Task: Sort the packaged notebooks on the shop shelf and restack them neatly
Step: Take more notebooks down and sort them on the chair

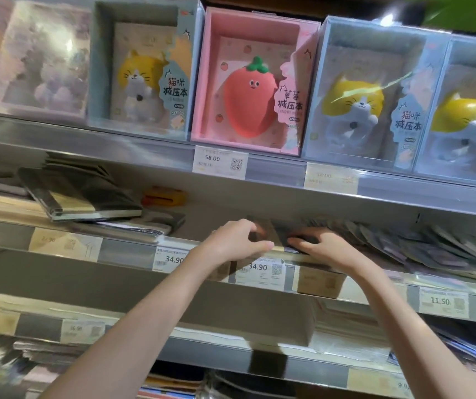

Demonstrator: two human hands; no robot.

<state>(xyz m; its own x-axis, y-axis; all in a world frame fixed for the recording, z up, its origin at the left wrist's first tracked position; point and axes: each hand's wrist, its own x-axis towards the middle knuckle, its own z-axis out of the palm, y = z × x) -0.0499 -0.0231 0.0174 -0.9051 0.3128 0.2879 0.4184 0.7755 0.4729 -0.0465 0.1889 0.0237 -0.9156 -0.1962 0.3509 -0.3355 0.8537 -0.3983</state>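
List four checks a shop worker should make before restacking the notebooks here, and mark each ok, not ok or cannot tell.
1. Both hands on the notebooks: left hand and right hand rest on them at the shelf edge: ok.
2. Firm grip: blurred: cannot tell.
3. Fanned notebooks to the right squared up: not ok.
4. Black notebook pile at left straight: skewed: not ok.

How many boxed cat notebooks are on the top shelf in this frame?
3: one cat box left of the pink strawberry box, two to its right, the last cut off by the frame edge. More may sit behind or out of frame.
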